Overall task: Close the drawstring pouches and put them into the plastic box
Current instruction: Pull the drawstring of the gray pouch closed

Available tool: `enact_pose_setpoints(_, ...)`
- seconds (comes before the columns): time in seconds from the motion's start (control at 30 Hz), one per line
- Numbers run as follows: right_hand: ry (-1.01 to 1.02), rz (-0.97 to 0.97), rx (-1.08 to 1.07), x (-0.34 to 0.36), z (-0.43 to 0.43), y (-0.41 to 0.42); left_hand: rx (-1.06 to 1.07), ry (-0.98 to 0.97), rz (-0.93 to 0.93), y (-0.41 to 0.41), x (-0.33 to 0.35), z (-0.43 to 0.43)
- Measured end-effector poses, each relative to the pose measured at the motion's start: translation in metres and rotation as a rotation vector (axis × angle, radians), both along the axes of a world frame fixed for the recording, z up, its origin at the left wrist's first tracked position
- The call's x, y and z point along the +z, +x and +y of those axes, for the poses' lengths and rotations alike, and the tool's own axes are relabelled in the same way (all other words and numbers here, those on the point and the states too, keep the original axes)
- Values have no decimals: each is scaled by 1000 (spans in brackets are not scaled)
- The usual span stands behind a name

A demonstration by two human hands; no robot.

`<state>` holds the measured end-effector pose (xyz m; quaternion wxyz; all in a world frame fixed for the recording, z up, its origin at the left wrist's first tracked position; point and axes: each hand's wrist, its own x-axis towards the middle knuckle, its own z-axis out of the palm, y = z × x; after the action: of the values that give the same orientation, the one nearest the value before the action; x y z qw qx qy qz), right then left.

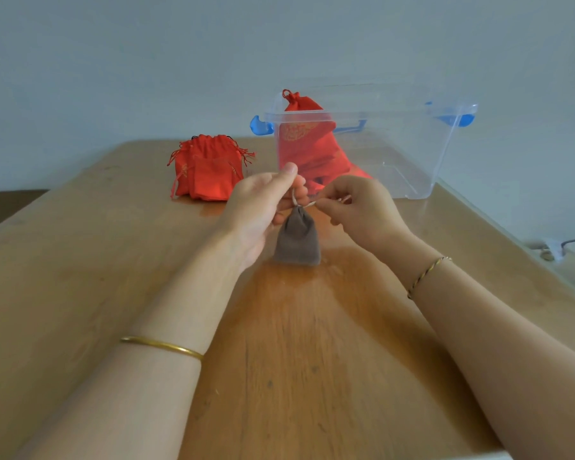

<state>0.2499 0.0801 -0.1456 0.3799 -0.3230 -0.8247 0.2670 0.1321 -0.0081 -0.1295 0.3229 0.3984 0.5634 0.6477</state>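
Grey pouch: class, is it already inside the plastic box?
No, the grey pouch is outside the plastic box, its strings pinched by the left hand and right hand.

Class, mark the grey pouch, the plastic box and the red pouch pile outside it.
grey pouch (pixel 297 242): head view, body centre.
plastic box (pixel 409 151): head view, front wall.
red pouch pile (pixel 210 175): head view, front pouch.

It looked like a plain household room: a worn wooden table (pixel 80 260), a pale wall (pixel 113 61), a clear plastic box (pixel 445 154).
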Motion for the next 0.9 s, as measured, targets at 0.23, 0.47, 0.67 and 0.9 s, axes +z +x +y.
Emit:
enact_pose_setpoints(0.23,-24,3,-16,3,-3,1,77,-21,231,-2,-2,-3)
enact_pose_setpoints(0.47,7,42,4,11,-12,1,85,-99,449,0,-2,-4)
enact_pose_setpoints(0.67,1,67,58,15,-18,0,94,-122,565,2,-5,-2)
enact_pose_setpoints(0.9,-342,186,198,18,-21,-1,63,-97,507,1,-7,-1)
